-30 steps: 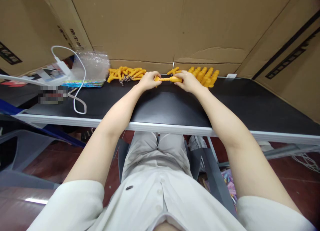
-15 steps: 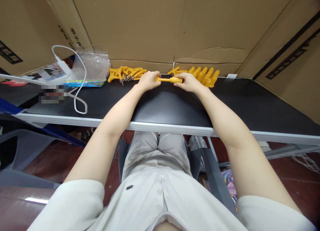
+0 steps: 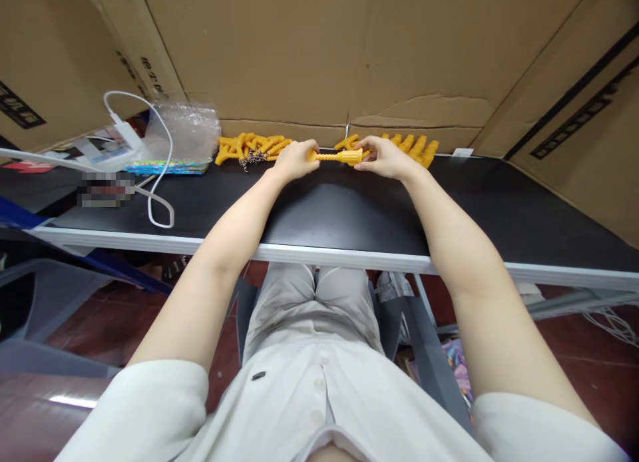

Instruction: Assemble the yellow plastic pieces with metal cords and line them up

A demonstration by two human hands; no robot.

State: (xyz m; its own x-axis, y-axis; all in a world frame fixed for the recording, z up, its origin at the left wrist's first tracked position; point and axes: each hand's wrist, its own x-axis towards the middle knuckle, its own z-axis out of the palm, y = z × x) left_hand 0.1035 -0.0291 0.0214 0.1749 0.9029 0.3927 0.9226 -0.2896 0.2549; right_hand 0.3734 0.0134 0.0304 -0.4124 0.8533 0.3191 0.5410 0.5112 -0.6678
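Observation:
A yellow ribbed plastic stick (image 3: pixel 344 156) with a thicker right end lies level between my hands, just above the black tabletop. My left hand (image 3: pixel 295 160) is closed around its thin left end. At the thick end, the thumb and fingers of my right hand (image 3: pixel 383 158) are pinched together; a bit of yellow shows between them. Left of my left hand lies a pile of yellow branching pieces (image 3: pixel 249 146) with small metal chains (image 3: pixel 253 157). Behind and beyond my right hand, more yellow ribbed pieces (image 3: pixel 422 150) lie in a row, partly hidden by it.
Cardboard (image 3: pixel 299 56) walls the back of the black table (image 3: pixel 339 209). On the left are a clear plastic bag (image 3: pixel 182 132), a white cable (image 3: pixel 172 139) and red papers (image 3: pixel 30 167). A small white piece (image 3: pixel 462 152) lies at the back right.
My right hand has shifted slightly to the right along the stick, uncovering more of its thick end. My left hand has barely moved and keeps its hold.

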